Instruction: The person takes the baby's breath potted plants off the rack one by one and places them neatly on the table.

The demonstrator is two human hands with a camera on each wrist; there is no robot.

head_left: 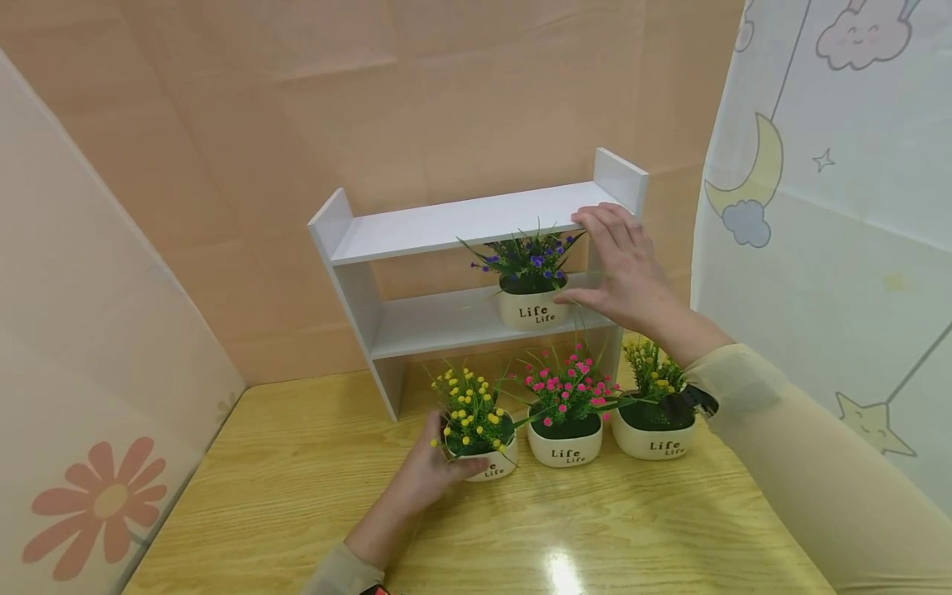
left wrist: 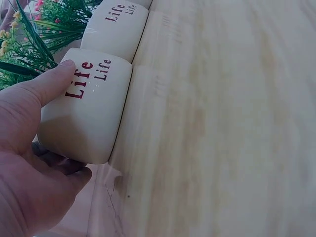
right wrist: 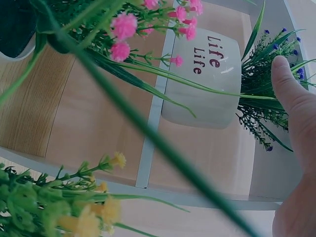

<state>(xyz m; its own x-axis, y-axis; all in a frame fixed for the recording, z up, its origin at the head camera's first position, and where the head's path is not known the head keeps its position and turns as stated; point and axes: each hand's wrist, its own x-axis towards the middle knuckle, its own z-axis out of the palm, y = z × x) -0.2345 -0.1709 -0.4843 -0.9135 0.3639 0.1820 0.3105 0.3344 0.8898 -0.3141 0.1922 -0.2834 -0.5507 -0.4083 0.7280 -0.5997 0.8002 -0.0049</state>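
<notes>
A white pot of yellow flowers [head_left: 470,413] stands on the table, and my left hand [head_left: 431,471] grips its left end. In the left wrist view the thumb [left wrist: 57,81] lies on the front of this pot [left wrist: 94,113], with the other fingers partly hidden behind it. On the middle shelf, toward the right, sits a white pot of purple flowers [head_left: 534,307]. My right hand [head_left: 625,268] is beside it, fingers spread, with the fingertips at the upper shelf's front edge. The right thumb [right wrist: 284,79] overlaps the purple flowers in the right wrist view.
The white two-tier shelf [head_left: 461,219] stands at the back of the wooden table [head_left: 297,487]. A pot of pink flowers [head_left: 565,446] and another yellow-flowered pot [head_left: 654,438] line up to the right of the gripped one. Fabric walls [head_left: 833,273] enclose the table.
</notes>
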